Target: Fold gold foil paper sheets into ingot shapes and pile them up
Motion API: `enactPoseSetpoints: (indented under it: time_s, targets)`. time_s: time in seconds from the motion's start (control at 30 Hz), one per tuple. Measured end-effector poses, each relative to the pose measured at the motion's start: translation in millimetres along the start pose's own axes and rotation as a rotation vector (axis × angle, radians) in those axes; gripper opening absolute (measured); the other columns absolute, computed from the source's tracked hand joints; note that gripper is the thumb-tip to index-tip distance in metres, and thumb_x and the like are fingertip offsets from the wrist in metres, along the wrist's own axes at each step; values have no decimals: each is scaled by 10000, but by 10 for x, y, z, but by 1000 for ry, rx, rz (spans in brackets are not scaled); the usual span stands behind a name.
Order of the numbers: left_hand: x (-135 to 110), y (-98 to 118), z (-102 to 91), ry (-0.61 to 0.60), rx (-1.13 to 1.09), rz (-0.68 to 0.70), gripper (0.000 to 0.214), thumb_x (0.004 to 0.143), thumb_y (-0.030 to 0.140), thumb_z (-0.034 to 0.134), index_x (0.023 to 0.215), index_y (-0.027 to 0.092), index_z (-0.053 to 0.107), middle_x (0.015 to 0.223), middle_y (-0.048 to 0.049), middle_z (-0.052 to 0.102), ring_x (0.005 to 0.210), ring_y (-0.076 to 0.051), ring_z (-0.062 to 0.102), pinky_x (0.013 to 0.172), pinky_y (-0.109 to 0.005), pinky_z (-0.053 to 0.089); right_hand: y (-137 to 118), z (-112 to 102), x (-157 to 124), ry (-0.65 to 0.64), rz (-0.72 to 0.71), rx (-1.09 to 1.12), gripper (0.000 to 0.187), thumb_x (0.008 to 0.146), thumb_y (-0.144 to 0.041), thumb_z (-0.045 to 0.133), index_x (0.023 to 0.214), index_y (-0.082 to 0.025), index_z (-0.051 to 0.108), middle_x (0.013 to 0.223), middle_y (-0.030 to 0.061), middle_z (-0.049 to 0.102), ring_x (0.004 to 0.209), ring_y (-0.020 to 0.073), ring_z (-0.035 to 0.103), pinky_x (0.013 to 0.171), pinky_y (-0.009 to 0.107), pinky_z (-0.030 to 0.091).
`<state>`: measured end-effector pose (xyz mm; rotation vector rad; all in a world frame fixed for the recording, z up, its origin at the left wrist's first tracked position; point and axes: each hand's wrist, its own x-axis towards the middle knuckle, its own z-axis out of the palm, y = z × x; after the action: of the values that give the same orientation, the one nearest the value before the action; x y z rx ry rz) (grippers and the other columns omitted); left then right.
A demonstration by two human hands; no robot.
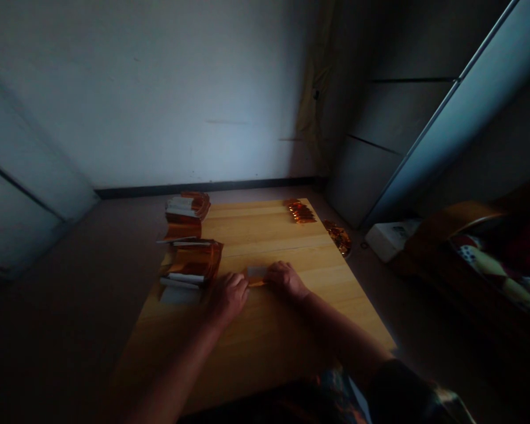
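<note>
Bare desk (pixel 265 235) lay ahead of my left hand (pixel 227 299) and right hand (pixel 285 280), room to pass toward the far edge, a small packet (pixel 256 274) sat between my hands, stacked orange-and-white packets (pixel 194 261) blocked the left side, a small orange pile (pixel 300 212) stood farther off

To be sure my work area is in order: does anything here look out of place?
Yes. The crumpled orange foil pieces look odd: they lie at the right edge of the table, apparently partly off it, unlike the neat stacks. The dim light makes this hard to confirm.

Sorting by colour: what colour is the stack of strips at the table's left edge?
The stack is glossy amber-orange with white ends, as the head view shows.
</note>
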<state>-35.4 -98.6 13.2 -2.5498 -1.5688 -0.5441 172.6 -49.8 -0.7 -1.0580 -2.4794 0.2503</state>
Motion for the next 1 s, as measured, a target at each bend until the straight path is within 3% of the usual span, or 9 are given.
enactPoseSetpoints:
  time_s: [0.1, 0.2, 0.37, 0.53, 0.73, 1.0]
  targets:
    - [-15, 102, -60, -8, 95, -28, 182, 841, 195, 485, 941, 217, 635, 825, -59, 626, 838, -211, 541, 744, -357, 401, 15, 4, -8, 12, -17, 1, 114, 854, -264, 605, 842, -223, 711, 885, 45, 623, 824, 162, 480, 729, 281, 305]
    - [-37, 243, -90, -26, 173, -71, 201, 851, 175, 443, 813, 200, 639, 752, -70, 617, 805, -219, 552, 764, -387, 395, 16, -17, -2, 7, -35, -16, 117, 862, -261, 594, 867, -226, 706, 892, 47, 629, 831, 164, 486, 733, 282, 309]
    - [-83, 383, -88, -26, 212, -100, 259, 840, 120, 419, 915, 199, 654, 947, -107, 655, 900, -240, 573, 895, -460, 378, 6, -41, 39, -47, -48, -83, 153, 896, -276, 538, 901, -219, 679, 917, 49, 622, 833, 164, 484, 742, 280, 329]
    - [-93, 400, -73, -61, 227, -116, 290, 837, 111, 411, 949, 215, 657, 973, -113, 654, 925, -253, 575, 910, -487, 384, 116, 46, 104, -10, -44, -7, 133, 865, -220, 557, 834, -189, 682, 843, 47, 615, 794, 153, 510, 739, 269, 364]
    - [-135, 406, 12, -65, 233, -126, 416, 832, 72, 401, 1124, 270, 622, 1070, -132, 643, 995, -268, 570, 954, -528, 355, 251, 49, 145, -18, -116, 134, 62, 798, -204, 642, 778, -188, 698, 810, 29, 634, 771, 136, 544, 716, 236, 394]
    - [-159, 422, 8, -69, 193, -144, 404, 820, 61, 398, 1079, 248, 645, 1114, -139, 644, 1023, -263, 574, 971, -532, 356, 185, 37, 190, -74, -35, 28, 111, 805, -259, 623, 757, -181, 686, 748, 16, 601, 716, 130, 523, 645, 223, 358]
